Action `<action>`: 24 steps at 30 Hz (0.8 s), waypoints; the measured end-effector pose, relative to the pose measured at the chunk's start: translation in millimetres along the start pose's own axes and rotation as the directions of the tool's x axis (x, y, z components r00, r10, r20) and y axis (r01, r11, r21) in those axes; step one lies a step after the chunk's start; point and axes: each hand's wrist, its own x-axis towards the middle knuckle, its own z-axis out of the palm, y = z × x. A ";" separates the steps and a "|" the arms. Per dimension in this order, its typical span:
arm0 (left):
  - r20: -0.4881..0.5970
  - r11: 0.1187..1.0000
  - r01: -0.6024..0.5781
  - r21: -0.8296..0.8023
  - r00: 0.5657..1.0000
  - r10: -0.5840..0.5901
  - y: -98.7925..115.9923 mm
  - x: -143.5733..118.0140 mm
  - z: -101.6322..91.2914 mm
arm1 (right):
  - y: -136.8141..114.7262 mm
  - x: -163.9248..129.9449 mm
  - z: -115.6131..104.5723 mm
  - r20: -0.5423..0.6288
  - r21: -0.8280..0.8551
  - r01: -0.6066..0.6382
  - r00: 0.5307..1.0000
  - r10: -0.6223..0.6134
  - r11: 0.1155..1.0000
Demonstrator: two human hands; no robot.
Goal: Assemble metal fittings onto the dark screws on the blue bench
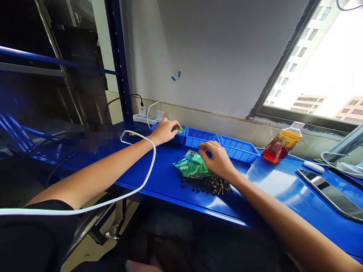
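My left hand point(164, 131) reaches over the leftmost blue bin point(179, 139), its fingers curled around the edge of a small green plastic bag point(180, 130) there. My right hand point(217, 158) hovers above the worktop with thumb and forefinger bent and slightly apart, and I see nothing between them. Just below and left of it lie clear green plastic bags point(191, 166), one over another. In front of these, a loose heap of small dark screws point(219, 186) spreads along the table, partly under the bags.
A middle blue bin point(198, 138) and a right blue bin point(241, 150) stand along the wall. A drink bottle point(283, 143), a phone point(331, 192) and cables are on the right. A white cable point(151, 166) loops across my left forearm. A power strip point(144, 119) sits behind.
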 end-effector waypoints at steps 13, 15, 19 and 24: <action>0.122 0.995 0.097 -0.019 0.988 -0.094 2.4 0.7 -2.8 | 9.9 4.2 -5.8 0.059 -0.014 -0.110 0.992 0.110 0.994; 0.110 0.997 0.069 0.037 0.991 -0.073 7.1 -1.8 -5.2 | 11.0 4.0 -4.5 0.090 -0.030 -0.122 0.988 0.124 0.992; -0.106 0.992 -0.101 0.074 0.988 0.109 31.1 -12.8 -23.2 | 12.0 4.6 -4.7 0.076 -0.048 -0.133 0.988 0.137 0.990; -0.290 0.928 -0.349 -0.127 0.908 0.302 66.4 -47.5 -54.8 | 16.6 5.4 -7.0 0.040 -0.100 -0.156 0.986 0.161 0.983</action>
